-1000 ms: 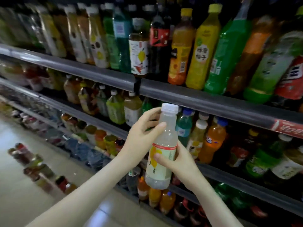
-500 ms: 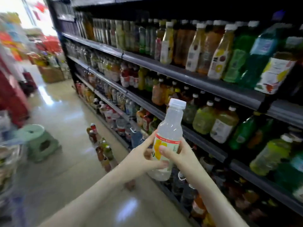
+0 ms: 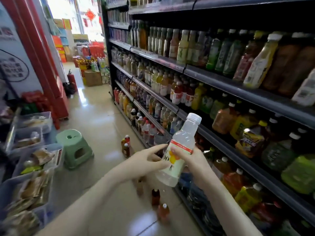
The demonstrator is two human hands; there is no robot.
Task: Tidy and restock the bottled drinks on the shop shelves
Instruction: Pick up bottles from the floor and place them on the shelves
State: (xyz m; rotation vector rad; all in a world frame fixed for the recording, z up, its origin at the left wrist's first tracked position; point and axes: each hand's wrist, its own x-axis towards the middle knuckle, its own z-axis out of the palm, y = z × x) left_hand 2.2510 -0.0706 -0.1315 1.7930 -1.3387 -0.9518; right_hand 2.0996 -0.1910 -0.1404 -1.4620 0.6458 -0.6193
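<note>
A clear bottle (image 3: 177,150) with a white cap and a white label with an orange picture tilts in front of the lower shelves. My right hand (image 3: 190,160) grips it round the label from behind, thumb on the front. My left hand (image 3: 144,159) is beside it on the left, fingers stretched out toward the label, fingertips at its edge. Dark shelves (image 3: 213,77) full of bottled drinks run along the right side.
Several loose bottles (image 3: 126,145) stand on the tiled floor by the shelf foot, more of these floor bottles (image 3: 156,196) under my arms. A green plastic stool (image 3: 75,147) stands in the aisle. Bins of packaged goods (image 3: 34,160) line the left. Boxes (image 3: 92,77) stack at the far end.
My view has swung left, down the aisle. The bottle has tilted and dropped lower. My left hand has come off the bottle's neck and now reaches at the label with straight fingers.
</note>
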